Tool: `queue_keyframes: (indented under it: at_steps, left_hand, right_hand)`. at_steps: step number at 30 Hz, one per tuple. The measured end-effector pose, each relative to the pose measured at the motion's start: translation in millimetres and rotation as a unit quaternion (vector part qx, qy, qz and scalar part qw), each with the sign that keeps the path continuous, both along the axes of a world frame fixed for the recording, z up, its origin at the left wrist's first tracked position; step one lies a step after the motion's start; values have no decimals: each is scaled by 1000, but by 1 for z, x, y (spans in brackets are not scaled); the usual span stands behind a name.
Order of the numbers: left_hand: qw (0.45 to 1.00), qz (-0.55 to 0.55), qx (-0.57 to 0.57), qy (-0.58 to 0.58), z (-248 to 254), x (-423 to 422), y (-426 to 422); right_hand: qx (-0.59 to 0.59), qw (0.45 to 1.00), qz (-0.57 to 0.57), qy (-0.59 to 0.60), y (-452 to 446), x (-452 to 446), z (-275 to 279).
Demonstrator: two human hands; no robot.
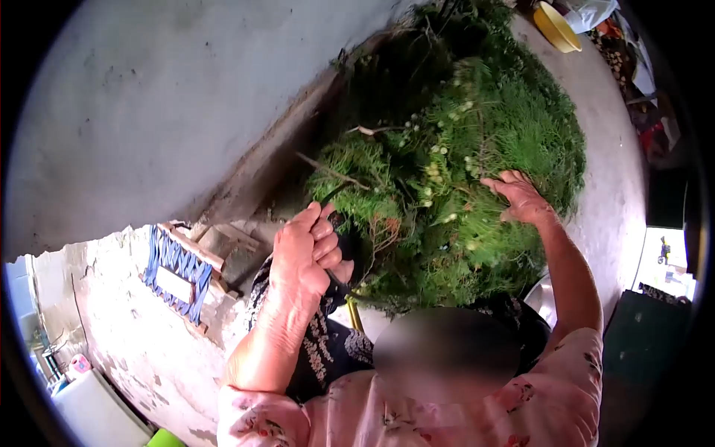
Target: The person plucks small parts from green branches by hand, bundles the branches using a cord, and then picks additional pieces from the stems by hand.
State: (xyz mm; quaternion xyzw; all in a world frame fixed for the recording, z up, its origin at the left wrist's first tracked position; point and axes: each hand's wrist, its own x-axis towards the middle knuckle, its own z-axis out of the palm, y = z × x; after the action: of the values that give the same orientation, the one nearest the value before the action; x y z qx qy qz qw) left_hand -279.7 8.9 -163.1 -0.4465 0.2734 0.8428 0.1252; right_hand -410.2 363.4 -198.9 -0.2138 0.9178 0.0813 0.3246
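– Pink floral shirt (350, 421), nearest the camera, spans the bottom centre of the frame. What surrounds it?

– Pale, stained wall (164, 112), upper left; bright, cracked floor (112, 335), lower left, its surface flaking in patches. On that floor, left of centre, stands a wooden frame (190, 249) laced with blue strips and bearing a pale rectangular piece (175, 284).

– And the main subject?

– A heap of green branches (514, 141) with small round cones, from upper centre to centre, against the wall's foot. The right hand (520, 195) lies on its right side, open, fingers spread. The left hand (305, 242), left of centre, is closed around a dark curved item (339, 284).

– Which parts are obscure?

– That item's identity cannot be told. A blurred patch (447, 346) covers the lower centre; deep shadow darkens the heap's upper left; the circular lens border crops the corners.

– Any containers?

– A yellow basin (557, 27), upper right, its contents undeterminable; beside it, a whitish plastic bag (592, 13), cut off by the border.
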Motion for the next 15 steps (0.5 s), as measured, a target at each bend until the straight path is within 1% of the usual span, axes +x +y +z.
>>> queue_keyframes:
  at_steps: [2, 3, 4, 6, 7, 8, 10, 11, 12, 13, 14, 15]
  left_hand:
    - [1000, 14, 7, -21, 8, -2, 5]
    - [1000, -9, -11, -25, 5, -1, 7]
    - [999, -31, -31, -26, 0, 1, 9]
    - [1000, -27, -8, -3, -6, 8, 16]
    - [999, -31, -18, 0, -6, 8, 19]
    - [999, -35, -28, 2, -5, 8, 22]
    - [997, -62, -46, -11, 0, 6, 29]
    - [996, -73, -57, -16, 1, 6, 31]
    - [994, -84, -67, -22, 3, 6, 34]
    - [992, -90, -83, -23, 4, 6, 36]
    - [996, -60, -58, -19, 4, 7, 39]
    - [996, -59, -59, -24, 5, 5, 39]
  right_hand:
    - [-120, 991, 8, -66, 0, 3, -12]
    - [-131, 983, -12, -129, -17, 3, -11]
    - [-130, 982, 12, -135, -37, 4, -2]
    - [-75, 995, 8, -59, -66, 8, -25]
    - [-114, 989, 67, 66, -92, 9, -27]
    - [-151, 962, 124, 189, -125, 11, -29]
    - [-271, 950, 103, 114, -202, 3, -19]
    - [-273, 946, 155, 82, -232, -6, -28]
    - [-302, 929, 210, 29, -257, -18, -56]
    - [-412, 884, 216, 36, -273, -22, -97]
    - [-244, 923, 296, 35, -299, -30, -99]
    - [-172, 924, 329, 89, -307, -34, -118]
